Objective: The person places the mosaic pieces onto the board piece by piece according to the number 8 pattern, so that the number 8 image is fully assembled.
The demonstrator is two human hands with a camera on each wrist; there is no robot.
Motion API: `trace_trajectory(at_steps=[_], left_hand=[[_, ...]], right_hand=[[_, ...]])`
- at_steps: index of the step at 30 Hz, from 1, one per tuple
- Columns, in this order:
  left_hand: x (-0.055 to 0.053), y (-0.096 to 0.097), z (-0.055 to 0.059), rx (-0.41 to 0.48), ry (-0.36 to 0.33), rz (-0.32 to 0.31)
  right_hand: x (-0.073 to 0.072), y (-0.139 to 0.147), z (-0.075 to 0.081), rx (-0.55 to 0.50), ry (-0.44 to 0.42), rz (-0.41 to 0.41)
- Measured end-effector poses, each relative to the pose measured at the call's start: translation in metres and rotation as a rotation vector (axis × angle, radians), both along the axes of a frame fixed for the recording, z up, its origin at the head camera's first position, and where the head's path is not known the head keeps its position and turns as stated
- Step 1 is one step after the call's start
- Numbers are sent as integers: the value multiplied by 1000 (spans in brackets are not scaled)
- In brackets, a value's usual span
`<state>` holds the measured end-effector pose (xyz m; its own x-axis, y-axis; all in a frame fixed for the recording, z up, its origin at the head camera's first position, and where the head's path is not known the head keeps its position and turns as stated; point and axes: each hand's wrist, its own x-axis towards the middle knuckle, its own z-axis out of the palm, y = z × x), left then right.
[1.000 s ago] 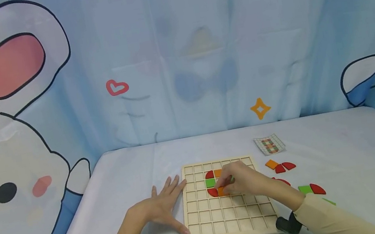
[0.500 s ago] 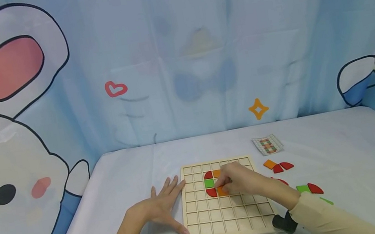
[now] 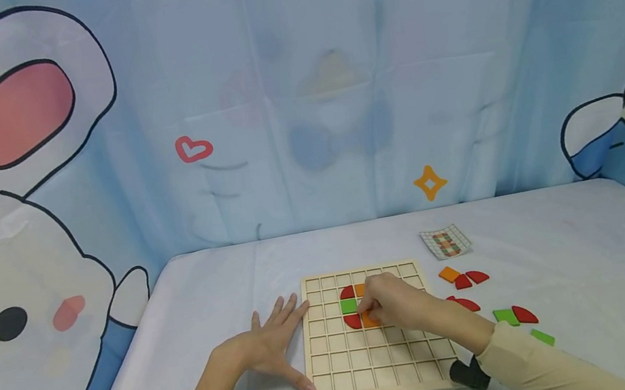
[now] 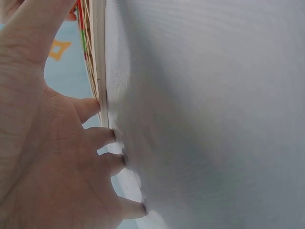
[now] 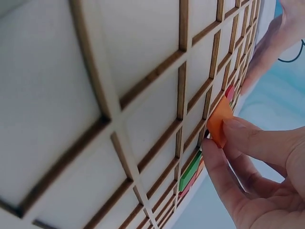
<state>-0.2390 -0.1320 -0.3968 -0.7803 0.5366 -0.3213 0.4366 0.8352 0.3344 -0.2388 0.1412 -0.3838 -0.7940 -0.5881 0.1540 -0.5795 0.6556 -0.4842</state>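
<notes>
A wooden grid board [image 3: 340,363] lies on the table. My left hand [image 3: 272,343] has its fingers spread at the board's left side, thumb on the front corner and index finger at the edge. Over the upper middle cells, my right hand [image 3: 395,298] pinches an orange square tile [image 5: 220,119] between thumb and index finger, at a cell beside a red quarter-round tile [image 3: 352,321]. Behind that red one sit a green tile [image 3: 349,306] and another red quarter-round tile [image 3: 347,292], with an orange tile [image 3: 360,290] to its right. The right hand hides neighbouring cells; another green tile [image 5: 190,171] shows near it in the right wrist view.
Right of the board lie loose tiles: an orange square [image 3: 449,275], several red quarter-rounds [image 3: 524,315] and green ones [image 3: 542,336]. A printed pattern card [image 3: 446,242] lies behind them. A patterned blue curtain [image 3: 345,169] hangs at the table's far edge.
My right wrist has shifted slightly left, uncovering more of the loose red and green tiles beside the forearm. The right fingertips stay at the same cell; the left hand keeps its place.
</notes>
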Motion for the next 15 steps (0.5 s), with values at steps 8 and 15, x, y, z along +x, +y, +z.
trace_trajectory(at_steps=[8, 15], left_hand=[[-1, 1, 3, -4, -5, -4], [1, 1, 3, -4, -18, 7]], right_hand=[[1, -1, 0, -6, -6, -15], [3, -3, -2, -2, -9, -43]])
